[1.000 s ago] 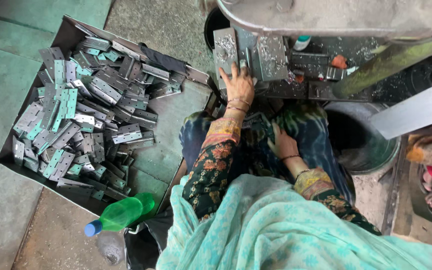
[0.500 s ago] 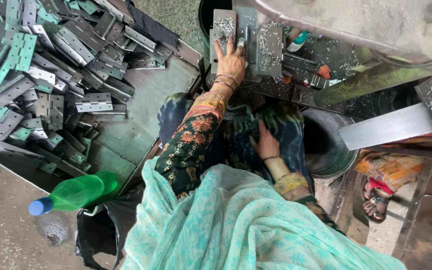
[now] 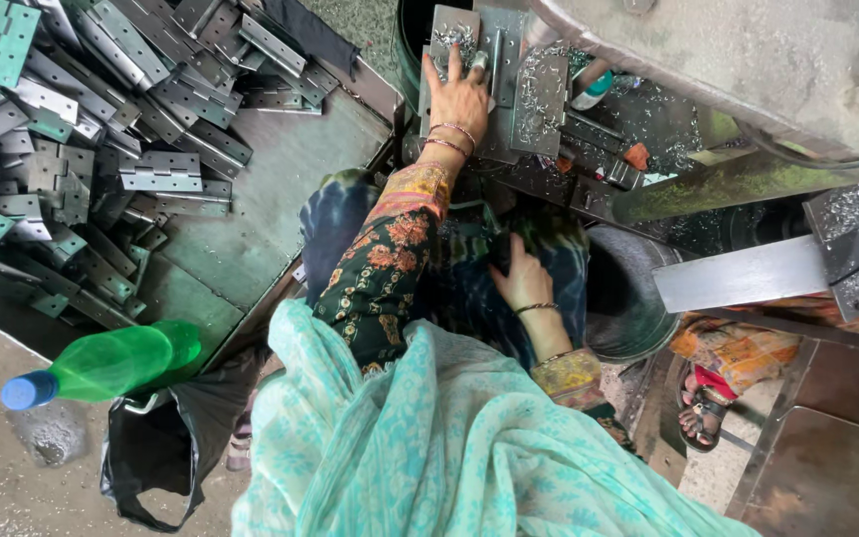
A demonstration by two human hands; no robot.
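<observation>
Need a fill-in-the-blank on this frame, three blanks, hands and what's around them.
1. The left hand lies flat on the metal ____ on the machine table.
2. The right hand rests in the person's ____.
3. The plastic bottle beside the tray of hinges is green with a ____ cap.

Missing words: plate; lap; blue

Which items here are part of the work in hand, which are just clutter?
In use:
left hand flat on grey metal hinge plates on the machine bed
right hand resting on the lap
tray of grey metal hinges

Lying about:
green plastic bottle with blue cap
black bag
</observation>
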